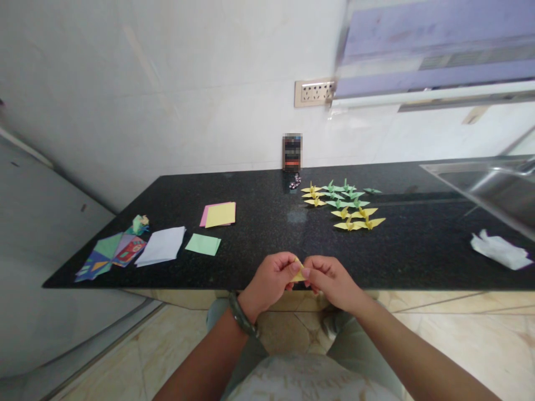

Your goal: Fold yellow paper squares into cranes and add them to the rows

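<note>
A small folded piece of yellow origami paper (298, 274) is pinched between my hands at the counter's front edge. My left hand (273, 278) grips its left side with thumb and fingers, a dark green bangle on that wrist. At its right side, the thumb and fingers of my right hand (330, 280) close on the same paper. Beyond my hands, to the right, several yellow paper cranes (350, 224) and green paper cranes (340, 195) stand in rows.
On the black counter (259, 234), pink and yellow paper squares (220, 215), green sheets (203, 244), white paper (161, 246) and a patterned packet (104, 253) lie left. A phone (292, 152) leans on the wall. Crumpled tissue (499, 249) and a sink (497, 184) are right.
</note>
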Motion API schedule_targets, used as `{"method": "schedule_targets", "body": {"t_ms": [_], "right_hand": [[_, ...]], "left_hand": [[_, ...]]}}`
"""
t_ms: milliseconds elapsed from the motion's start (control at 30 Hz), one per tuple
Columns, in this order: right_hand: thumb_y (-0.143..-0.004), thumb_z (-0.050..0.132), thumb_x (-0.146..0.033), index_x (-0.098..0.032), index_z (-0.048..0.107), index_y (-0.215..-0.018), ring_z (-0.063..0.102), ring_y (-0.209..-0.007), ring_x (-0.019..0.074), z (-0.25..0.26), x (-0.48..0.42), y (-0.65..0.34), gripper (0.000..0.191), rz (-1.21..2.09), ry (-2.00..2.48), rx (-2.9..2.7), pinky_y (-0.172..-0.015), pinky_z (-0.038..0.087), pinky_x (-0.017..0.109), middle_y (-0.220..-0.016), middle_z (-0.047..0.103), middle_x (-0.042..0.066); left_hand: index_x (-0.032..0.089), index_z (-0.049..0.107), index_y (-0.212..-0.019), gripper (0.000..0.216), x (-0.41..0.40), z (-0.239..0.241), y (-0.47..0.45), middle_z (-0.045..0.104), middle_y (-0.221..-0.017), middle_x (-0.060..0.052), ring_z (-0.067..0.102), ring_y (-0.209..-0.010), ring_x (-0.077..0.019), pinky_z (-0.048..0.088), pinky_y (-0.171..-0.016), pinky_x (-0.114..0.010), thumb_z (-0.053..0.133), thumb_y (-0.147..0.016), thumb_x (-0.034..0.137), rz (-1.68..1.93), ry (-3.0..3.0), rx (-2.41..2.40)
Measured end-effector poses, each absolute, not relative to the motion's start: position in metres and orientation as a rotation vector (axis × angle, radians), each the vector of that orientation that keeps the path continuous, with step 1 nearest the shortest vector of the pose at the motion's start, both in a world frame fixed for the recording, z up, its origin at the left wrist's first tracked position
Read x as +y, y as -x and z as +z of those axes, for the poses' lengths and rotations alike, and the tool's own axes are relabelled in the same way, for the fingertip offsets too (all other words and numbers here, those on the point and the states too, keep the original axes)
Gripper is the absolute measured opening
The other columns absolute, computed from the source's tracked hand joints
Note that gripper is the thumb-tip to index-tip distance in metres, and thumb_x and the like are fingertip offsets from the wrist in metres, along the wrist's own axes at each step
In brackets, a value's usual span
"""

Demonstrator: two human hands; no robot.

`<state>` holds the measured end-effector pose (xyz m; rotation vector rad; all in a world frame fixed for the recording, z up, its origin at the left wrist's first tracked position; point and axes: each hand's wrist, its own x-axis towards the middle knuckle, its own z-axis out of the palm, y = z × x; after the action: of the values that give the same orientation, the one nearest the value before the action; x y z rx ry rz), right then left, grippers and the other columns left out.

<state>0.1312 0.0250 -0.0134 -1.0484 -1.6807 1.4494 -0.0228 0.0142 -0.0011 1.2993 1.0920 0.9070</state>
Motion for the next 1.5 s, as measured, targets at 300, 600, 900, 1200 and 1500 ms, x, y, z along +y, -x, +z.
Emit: {"method": "schedule_targets", "body": {"t_ms": [300, 600, 900, 1200, 1500], "right_hand": [[-0.079, 0.051, -0.039, -0.016, 0.05, -0.056, 0.035, -0.045, 0.0079, -0.014, 0.02, -0.124, 0.032, 1.088, 1.125, -1.614, -0.045, 0.029, 0.021, -0.048, 0.041, -0.004], [-0.079, 0.048, -0.044, -0.017, 0.045, -0.048, 0.033, -0.043, 0.0071, -0.004, 0.023, -0.125, 0.041, 1.138, 1.134, -1.663, -0.042, 0.027, 0.02, -0.043, 0.037, -0.005], [-0.081, 0.051, -0.043, -0.016, 0.06, -0.075, 0.043, -0.047, 0.0085, -0.009, 0.028, -0.133, 0.029, 1.247, 1.021, -1.554, -0.043, 0.036, 0.021, -0.057, 0.049, -0.002], [-0.078, 0.059, -0.029, -0.018, 0.06, -0.074, 0.052, -0.059, 0.0103, -0.01, 0.034, -0.136, 0.011, 1.13, 0.837, -1.63, -0.053, 0.044, 0.023, -0.074, 0.056, 0.002], [-0.068, 0.066, -0.035, -0.015, 0.058, -0.074, 0.046, -0.041, 0.0067, -0.01, 0.03, -0.131, 0.022, 1.389, 1.049, -1.414, -0.041, 0.041, 0.019, -0.051, 0.054, -0.004]], "left_hand": [[0.014, 0.052, -0.067, 0.03, 0.011, -0.004, 0.012, 0.046, -0.05, 0.005, 0.039, -0.044, -0.0059, 0.031, -0.044, -0.019, 0.051, -0.078, 0.042, 1.105, -1.199, 1.212], [0.015, 0.044, -0.052, 0.036, 0.014, -0.006, 0.022, 0.037, -0.038, 0.007, 0.028, -0.036, -0.003, 0.019, -0.039, -0.019, 0.06, -0.073, 0.039, 0.977, -1.061, 1.047], [0.014, 0.04, -0.051, 0.037, 0.021, -0.01, 0.02, 0.033, -0.039, 0.006, 0.027, -0.033, -0.0025, 0.018, -0.035, -0.016, 0.047, -0.083, 0.032, 0.829, -0.392, 0.694], [0.012, 0.056, -0.065, 0.035, 0.013, -0.014, 0.008, 0.051, -0.047, 0.0, 0.041, -0.037, -0.0068, 0.029, -0.037, -0.018, 0.05, -0.078, 0.045, 0.884, -0.587, 0.844], [0.012, 0.068, -0.083, 0.024, 0.003, -0.017, 0.008, 0.064, -0.071, -0.003, 0.057, -0.067, -0.0125, 0.047, -0.069, -0.028, 0.064, -0.072, 0.033, 1.314, -0.897, 1.033]]}}
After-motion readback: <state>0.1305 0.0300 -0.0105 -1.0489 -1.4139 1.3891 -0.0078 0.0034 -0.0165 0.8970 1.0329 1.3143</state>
